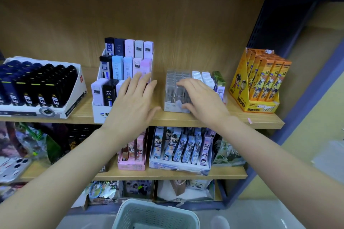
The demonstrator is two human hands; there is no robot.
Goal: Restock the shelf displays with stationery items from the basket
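Left hand (133, 104) spread at shelf (176, 121) edge — right hand (202, 98) grips clear cases (171, 89).

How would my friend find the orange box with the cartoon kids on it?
Look at the upper wooden shelf and go to its right end. The orange box stands there. It is the only bright orange display, with cartoon figures printed on it.

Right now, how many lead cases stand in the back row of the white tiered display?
5 lead cases, side by side in the back row of the white tiered display: black far left, navy next, then three pale pink or lilac. None look hidden there.
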